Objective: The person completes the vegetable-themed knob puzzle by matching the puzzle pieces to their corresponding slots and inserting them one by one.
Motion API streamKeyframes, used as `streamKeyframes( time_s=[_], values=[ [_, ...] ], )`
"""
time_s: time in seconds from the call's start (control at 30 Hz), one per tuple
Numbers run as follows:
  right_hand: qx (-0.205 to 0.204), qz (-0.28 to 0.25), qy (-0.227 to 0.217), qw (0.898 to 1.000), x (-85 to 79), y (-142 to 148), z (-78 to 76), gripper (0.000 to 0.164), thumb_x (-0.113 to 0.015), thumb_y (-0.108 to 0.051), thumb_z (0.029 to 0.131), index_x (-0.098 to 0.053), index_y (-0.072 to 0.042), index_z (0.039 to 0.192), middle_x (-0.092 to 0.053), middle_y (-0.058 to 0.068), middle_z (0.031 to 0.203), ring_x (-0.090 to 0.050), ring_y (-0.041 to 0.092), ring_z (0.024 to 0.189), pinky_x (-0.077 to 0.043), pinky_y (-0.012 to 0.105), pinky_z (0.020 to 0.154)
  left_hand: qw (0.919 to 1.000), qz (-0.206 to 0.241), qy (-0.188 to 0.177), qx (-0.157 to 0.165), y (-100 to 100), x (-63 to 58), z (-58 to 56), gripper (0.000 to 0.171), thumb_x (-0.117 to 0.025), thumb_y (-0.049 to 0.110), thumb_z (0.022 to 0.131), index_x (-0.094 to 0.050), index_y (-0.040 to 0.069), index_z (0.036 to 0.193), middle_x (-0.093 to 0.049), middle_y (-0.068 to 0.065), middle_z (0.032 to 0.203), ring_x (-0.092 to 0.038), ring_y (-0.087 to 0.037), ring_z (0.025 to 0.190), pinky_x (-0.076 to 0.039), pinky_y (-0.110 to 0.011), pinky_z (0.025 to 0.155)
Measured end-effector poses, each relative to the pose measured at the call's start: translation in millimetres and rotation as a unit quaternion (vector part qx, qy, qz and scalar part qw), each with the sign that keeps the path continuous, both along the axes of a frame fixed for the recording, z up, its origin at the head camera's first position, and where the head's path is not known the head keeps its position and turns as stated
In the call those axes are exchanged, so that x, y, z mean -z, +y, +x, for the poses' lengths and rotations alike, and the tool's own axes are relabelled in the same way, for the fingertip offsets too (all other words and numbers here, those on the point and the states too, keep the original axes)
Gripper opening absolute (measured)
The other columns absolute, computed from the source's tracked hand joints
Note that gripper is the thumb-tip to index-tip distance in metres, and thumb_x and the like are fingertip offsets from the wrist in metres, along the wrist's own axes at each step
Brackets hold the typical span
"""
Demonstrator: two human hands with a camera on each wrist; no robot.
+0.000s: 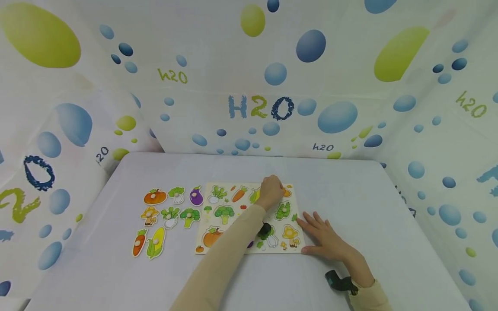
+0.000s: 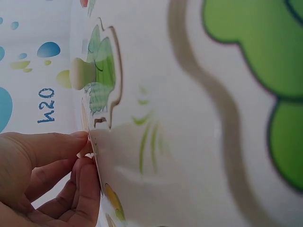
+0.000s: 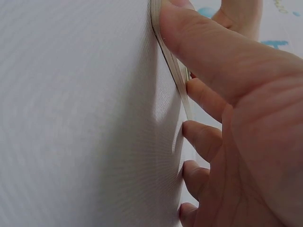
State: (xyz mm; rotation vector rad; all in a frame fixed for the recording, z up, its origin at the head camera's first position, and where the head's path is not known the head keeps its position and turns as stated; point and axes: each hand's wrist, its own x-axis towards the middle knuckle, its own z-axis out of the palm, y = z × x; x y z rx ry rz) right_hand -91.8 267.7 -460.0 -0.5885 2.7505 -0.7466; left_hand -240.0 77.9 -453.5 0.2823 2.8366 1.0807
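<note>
My left hand (image 1: pixel 271 192) reaches over the upper right part of a wooden vegetable puzzle board (image 1: pixel 249 216). In the left wrist view, its thumb and fingers pinch the small knob of a thin puzzle piece (image 2: pixel 90 127), seen edge-on close against the board; its picture is hidden. Beside it, a leafy green piece (image 1: pixel 284 211) with a knob sits in its slot. My right hand (image 1: pixel 324 237) lies spread at the board's right side. Its thumb (image 3: pixel 184 33) rests against the board's edge, while the other fingertips touch the white tabletop.
Left of the board lie several loose knobbed pieces, among them a pumpkin (image 1: pixel 155 197), an eggplant (image 1: pixel 196 196), a broccoli (image 1: pixel 189 217), a carrot (image 1: pixel 139 243) and a corn cob (image 1: pixel 156 244). Dark wrist cameras (image 1: pixel 337 281) sit on both arms. A patterned curtain (image 1: pixel 218 65) surrounds the table.
</note>
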Motion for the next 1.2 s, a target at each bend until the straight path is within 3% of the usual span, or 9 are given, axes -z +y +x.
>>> streamKeyframes(
  time_s=[0.27,0.47,0.63,0.87,1.2],
  values=[
    [-0.003,-0.009,-0.006,1.000,3.8,-3.8,1.3,0.084,-0.074,-0.045,0.080,-0.040,-0.011,0.149,-0.025,0.022,0.158,-0.010,0.053,0.145,-0.007,0.075,0.107,0.9999,-0.003,-0.009,-0.003,-4.4,3.4,5.6,0.010,-0.065,0.006,0.088,-0.072,0.000,0.091,-0.070,-0.010,0.096,-0.067,-0.024,0.089,-0.055,-0.033,0.080],
    [-0.008,-0.014,-0.007,1.000,4.6,-5.2,2.3,0.083,-0.073,-0.045,0.081,-0.039,-0.011,0.149,-0.025,0.023,0.158,-0.010,0.054,0.144,-0.007,0.076,0.107,0.9999,-0.004,-0.013,-0.006,-11.0,-4.4,12.4,0.017,-0.065,0.006,0.087,-0.072,-0.001,0.100,-0.071,-0.012,0.103,-0.068,-0.027,0.096,-0.055,-0.035,0.083],
    [-0.007,-0.014,-0.006,1.000,4.7,-4.6,2.2,0.083,-0.073,-0.044,0.081,-0.039,-0.012,0.150,-0.025,0.023,0.158,-0.010,0.054,0.144,-0.007,0.076,0.107,0.9996,0.020,0.020,0.010,-26.7,-19.3,19.8,0.024,-0.069,0.009,0.087,-0.073,0.000,0.108,-0.071,-0.013,0.107,-0.067,-0.027,0.097,-0.055,-0.035,0.082],
    [-0.003,-0.014,-0.011,1.000,2.2,-4.0,2.1,0.083,-0.074,-0.045,0.081,-0.039,-0.012,0.150,-0.024,0.022,0.158,-0.009,0.054,0.144,-0.005,0.075,0.107,0.9947,0.066,0.076,0.025,-65.7,-51.1,33.1,0.022,-0.071,0.010,0.087,-0.073,0.000,0.107,-0.070,-0.013,0.093,-0.063,-0.024,0.082,-0.053,-0.034,0.073],
    [0.000,-0.012,0.000,1.000,-2.7,-2.8,3.8,0.083,-0.075,-0.042,0.081,-0.040,-0.010,0.149,-0.026,0.024,0.157,-0.010,0.056,0.143,-0.006,0.076,0.106,0.9893,0.120,0.083,0.011,-117.7,-80.8,61.3,0.023,-0.074,0.013,0.085,-0.073,0.003,0.106,-0.070,-0.010,0.091,-0.064,-0.021,0.083,-0.053,-0.032,0.075]
  ],
)
